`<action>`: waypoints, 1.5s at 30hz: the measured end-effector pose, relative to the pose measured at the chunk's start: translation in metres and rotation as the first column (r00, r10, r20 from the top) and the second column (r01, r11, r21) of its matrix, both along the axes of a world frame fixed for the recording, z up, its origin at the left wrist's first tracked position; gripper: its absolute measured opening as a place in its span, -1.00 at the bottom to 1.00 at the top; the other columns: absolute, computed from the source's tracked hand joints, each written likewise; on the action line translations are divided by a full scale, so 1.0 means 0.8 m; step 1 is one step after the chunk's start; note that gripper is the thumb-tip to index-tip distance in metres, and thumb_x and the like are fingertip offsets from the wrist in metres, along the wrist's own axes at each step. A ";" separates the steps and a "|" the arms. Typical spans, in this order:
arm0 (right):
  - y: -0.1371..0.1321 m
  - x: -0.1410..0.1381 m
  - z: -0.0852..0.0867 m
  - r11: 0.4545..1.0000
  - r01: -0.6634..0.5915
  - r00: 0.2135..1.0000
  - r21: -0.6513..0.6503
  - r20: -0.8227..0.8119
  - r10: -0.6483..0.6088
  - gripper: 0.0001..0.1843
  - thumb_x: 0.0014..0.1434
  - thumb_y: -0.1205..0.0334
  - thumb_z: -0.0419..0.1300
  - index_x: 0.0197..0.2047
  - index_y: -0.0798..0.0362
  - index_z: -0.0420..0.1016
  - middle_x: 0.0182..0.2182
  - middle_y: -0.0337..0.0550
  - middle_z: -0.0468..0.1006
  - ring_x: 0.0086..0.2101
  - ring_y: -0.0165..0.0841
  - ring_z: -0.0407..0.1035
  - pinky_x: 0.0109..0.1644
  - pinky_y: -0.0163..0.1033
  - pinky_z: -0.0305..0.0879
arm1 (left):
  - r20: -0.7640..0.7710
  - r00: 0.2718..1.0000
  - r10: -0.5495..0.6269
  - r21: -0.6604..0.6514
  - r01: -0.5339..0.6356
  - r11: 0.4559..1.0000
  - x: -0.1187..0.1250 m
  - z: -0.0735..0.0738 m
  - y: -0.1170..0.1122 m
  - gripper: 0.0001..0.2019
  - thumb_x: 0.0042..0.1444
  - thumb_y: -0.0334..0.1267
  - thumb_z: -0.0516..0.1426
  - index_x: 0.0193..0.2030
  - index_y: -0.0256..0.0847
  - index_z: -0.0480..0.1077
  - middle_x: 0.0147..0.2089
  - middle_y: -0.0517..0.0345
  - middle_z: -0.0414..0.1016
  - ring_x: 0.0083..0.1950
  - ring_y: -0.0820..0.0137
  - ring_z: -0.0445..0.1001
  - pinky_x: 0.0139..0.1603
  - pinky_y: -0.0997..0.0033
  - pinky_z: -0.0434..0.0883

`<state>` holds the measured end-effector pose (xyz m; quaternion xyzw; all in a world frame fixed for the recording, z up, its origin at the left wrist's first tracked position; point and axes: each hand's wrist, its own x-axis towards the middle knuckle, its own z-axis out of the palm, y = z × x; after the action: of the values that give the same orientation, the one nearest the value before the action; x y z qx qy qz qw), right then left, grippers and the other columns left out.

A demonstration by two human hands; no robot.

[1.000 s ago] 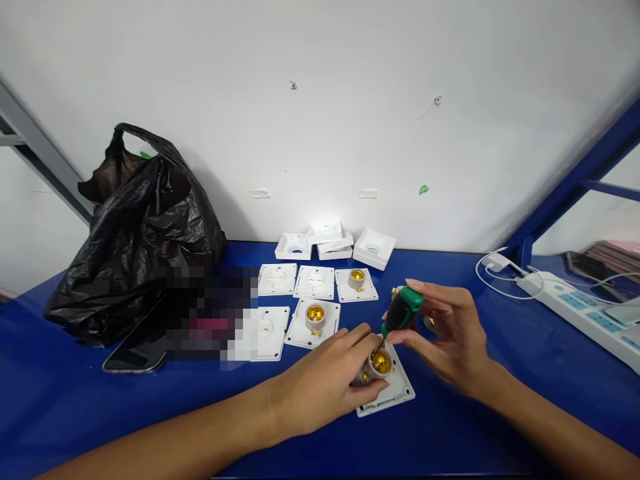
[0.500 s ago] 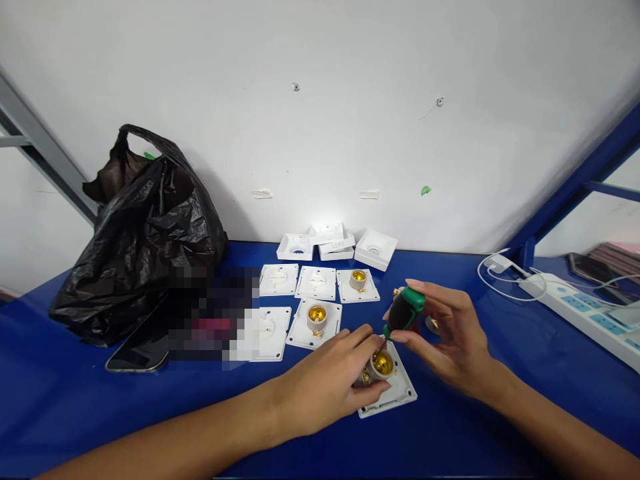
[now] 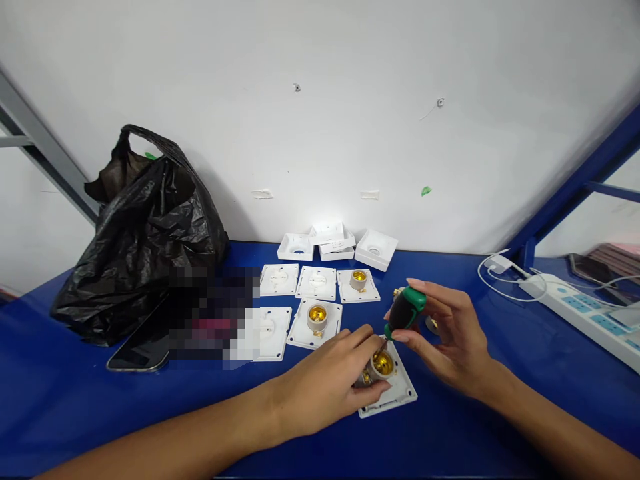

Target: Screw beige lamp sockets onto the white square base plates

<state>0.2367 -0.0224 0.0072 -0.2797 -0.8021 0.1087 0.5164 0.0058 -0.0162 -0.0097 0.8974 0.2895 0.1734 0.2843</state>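
Observation:
My right hand point(image 3: 453, 340) grips a stubby screwdriver with a green and black handle point(image 3: 406, 310), tilted so its tip points down and left. The tip meets the near side of my left fingers, at the rim of a brass-lined lamp socket point(image 3: 383, 363); the exact contact is hidden. This socket sits on a white square plate point(image 3: 400, 392). My left hand point(image 3: 340, 380) is closed around the socket's left side, thumb in front and fingers behind. Left of it stands another plate with a brass-lined socket point(image 3: 317, 319).
White plates point(image 3: 279, 279) lie in rows behind my left hand, one bearing a socket point(image 3: 359, 280). White box covers point(image 3: 376, 248) are stacked by the wall. A black plastic bag point(image 3: 145, 240) and a phone point(image 3: 137, 350) are at left; a power strip point(image 3: 590, 313) with cables is at right.

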 end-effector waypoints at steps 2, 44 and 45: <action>0.000 -0.001 0.001 1.000 0.001 1.000 0.002 -0.001 -0.001 -0.20 0.35 0.35 0.38 0.53 -0.17 0.18 -0.18 -0.20 0.57 -0.33 -0.30 0.61 -0.32 -0.21 0.64 | -0.022 1.000 -0.003 0.003 0.003 1.000 0.000 0.001 0.000 -0.62 0.38 -0.20 0.30 0.27 -0.12 0.39 0.02 0.06 0.48 -0.08 0.21 0.51 -0.09 0.26 0.51; 0.001 0.000 -0.001 1.000 0.011 0.999 -0.023 -0.037 -0.012 -0.24 0.33 0.32 0.41 0.48 -0.20 0.26 -0.19 -0.22 0.59 -0.45 -0.37 0.50 -0.31 -0.19 0.65 | -0.001 1.000 0.002 0.048 -0.002 0.999 0.000 -0.001 -0.002 -0.59 0.39 -0.19 0.29 0.31 -0.09 0.38 0.05 0.04 0.50 -0.07 0.20 0.53 -0.05 0.23 0.53; 0.001 0.000 0.000 1.000 0.008 0.999 -0.023 -0.038 -0.009 -0.24 0.33 0.32 0.41 0.48 -0.20 0.26 -0.20 -0.23 0.59 -0.45 -0.38 0.49 -0.31 -0.19 0.65 | 0.000 1.000 0.003 0.051 -0.003 0.999 0.000 -0.001 -0.002 -0.59 0.39 -0.19 0.29 0.32 -0.09 0.38 0.05 0.04 0.50 -0.06 0.20 0.53 -0.04 0.23 0.54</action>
<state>0.2367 -0.0216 0.0068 -0.2871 -0.7895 0.1210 0.5288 0.0060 -0.0177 -0.0107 0.9040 0.2862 0.1812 0.2610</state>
